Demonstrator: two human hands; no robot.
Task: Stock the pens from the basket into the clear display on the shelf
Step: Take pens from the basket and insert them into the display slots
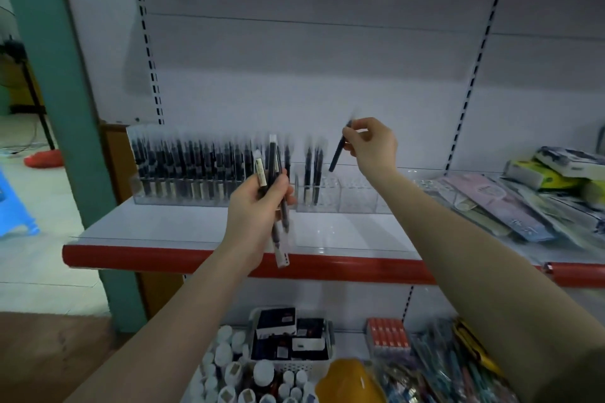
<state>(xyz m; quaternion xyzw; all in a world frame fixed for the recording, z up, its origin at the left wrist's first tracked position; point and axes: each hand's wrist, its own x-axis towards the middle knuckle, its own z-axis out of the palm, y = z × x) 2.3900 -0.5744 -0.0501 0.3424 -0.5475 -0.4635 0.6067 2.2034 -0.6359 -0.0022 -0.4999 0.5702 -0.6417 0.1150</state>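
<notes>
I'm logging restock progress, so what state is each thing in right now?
Left hand: grips a bundle of pens.
Right hand: pinches a single pen, tilted, above the display.
Clear display: left part packed with upright pens, right compartments mostly empty.
Basket: on the lower shelf, holds dark boxes.

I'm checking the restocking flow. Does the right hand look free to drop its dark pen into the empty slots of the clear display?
Probably yes: the right hand pinches the dark pen just above the clear display's empty right section, nothing between.
</notes>
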